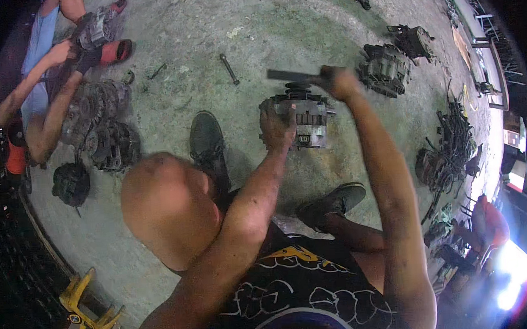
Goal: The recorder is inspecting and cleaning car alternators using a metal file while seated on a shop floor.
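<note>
A grey, grimy alternator [312, 129] stands on the concrete floor in front of my feet, its dark pulley [298, 87] on top. My left hand [279, 126] grips its left side, with the thumb over the front of the casing. Raised beside and above it, my right hand [341, 84] is closed on a dark bar-shaped tool [291, 75]. The tool points left over the pulley; its exact kind is unclear, and I cannot tell whether the two touch.
A long bolt [229, 69] lies beyond my left shoe [207, 137]. Other alternators [385, 69] sit at the right, near a tangled heap of cables [452, 134]. At the upper left, a co-worker's hand [61, 53] touches another alternator [95, 31]. A yellow tool [80, 311] lies at the lower left.
</note>
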Demonstrator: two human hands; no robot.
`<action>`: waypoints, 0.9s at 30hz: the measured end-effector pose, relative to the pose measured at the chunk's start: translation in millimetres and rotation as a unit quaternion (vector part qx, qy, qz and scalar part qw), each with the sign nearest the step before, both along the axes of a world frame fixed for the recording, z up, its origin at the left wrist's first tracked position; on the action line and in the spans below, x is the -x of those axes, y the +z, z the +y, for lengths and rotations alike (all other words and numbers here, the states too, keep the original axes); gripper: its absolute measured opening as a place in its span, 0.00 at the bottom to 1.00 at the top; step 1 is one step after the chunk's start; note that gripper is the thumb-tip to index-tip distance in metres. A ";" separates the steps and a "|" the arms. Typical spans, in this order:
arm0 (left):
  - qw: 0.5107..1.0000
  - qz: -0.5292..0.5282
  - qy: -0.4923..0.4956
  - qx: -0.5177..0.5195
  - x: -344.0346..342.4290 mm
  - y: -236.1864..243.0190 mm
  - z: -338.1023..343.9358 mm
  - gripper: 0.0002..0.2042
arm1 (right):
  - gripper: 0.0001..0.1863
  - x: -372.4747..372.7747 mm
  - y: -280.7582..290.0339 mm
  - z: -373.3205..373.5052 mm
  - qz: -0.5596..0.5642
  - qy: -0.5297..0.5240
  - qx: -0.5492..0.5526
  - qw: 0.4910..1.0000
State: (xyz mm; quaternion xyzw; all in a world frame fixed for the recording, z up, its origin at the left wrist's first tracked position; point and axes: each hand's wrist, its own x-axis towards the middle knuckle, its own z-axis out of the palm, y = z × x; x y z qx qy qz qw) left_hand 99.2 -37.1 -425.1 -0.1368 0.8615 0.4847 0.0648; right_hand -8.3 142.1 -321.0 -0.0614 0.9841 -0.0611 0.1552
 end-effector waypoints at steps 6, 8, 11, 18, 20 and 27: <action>1.000 -0.010 -0.011 0.012 3.4 9.8 -0.1 0.42 | 0.25 -25.2 -12.8 57.6 -0.053 -0.057 -0.076 0.994; 0.999 0.019 -0.018 0.030 5.2 8.3 1.1 0.42 | 0.23 -32.3 8.1 102.9 -0.037 -0.091 -0.092 0.991; 0.995 0.014 -0.031 0.089 13.6 5.0 -7.9 0.42 | 0.25 -40.7 38.5 124.7 0.008 -0.127 -0.165 0.978; 0.998 -0.027 -0.051 -0.020 14.0 15.2 -6.8 0.40 | 0.25 -18.0 -11.9 33.8 0.030 -0.062 0.003 0.998; 1.000 0.012 -0.021 0.015 11.6 10.4 0.3 0.40 | 0.25 -20.6 -34.1 21.7 0.030 -0.056 0.016 0.998; 0.999 -0.002 -0.033 0.005 13.4 8.8 -6.7 0.42 | 0.28 -66.3 -3.9 153.6 -0.089 -0.039 -0.212 0.972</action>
